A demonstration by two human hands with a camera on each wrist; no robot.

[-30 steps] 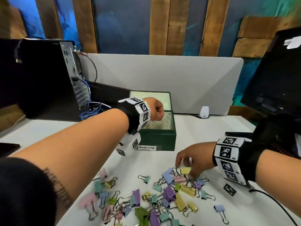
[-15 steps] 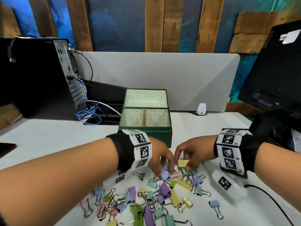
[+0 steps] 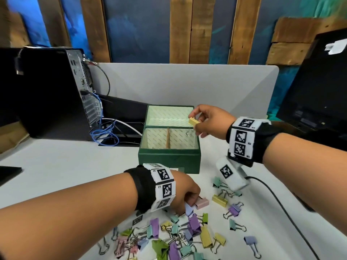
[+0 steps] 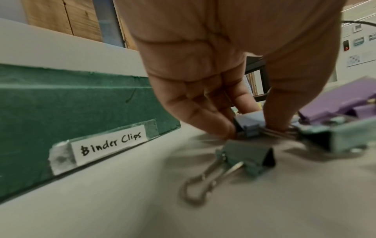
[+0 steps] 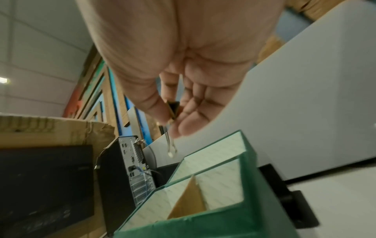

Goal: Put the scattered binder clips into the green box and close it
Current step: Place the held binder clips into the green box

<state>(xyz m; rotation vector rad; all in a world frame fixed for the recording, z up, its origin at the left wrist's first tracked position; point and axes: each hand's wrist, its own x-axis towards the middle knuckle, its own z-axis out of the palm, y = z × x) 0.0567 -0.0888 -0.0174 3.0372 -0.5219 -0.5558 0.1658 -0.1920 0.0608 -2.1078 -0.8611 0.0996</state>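
Yellow painted metal shows between the thumb and fingers of the right hand [image 3: 208, 121], which pinches a yellow binder clip [image 3: 193, 121] above the back right corner of the green box [image 3: 169, 161]; the clip's wire handles hang down over the right compartment. The left hand [image 3: 185, 193] is down at the table [image 3: 65, 166] just in front of the box, its thumb and fingertips [image 4: 219, 124] pinching a pale blue binder clip [image 4: 251, 121] that sits among the pile. A pink binder clip [image 3: 201, 203] lies touching this hand's far side.

The box stands open, its lid [image 3: 169, 115] tilted back behind it, with a paper-lined interior split by a brown cardboard divider [image 3: 167, 137]. A handwritten label [image 4: 111, 143] reading "Binder Clips" is taped to the rough green front wall. In front of the box the scattered binder clips [image 3: 187, 233] spread out in purple, teal, yellow, pink and green. Left of the box stands a black computer tower [image 3: 50, 92] trailing blue cables [image 3: 105, 136]; behind it rises a smooth grey divider panel [image 3: 187, 85].
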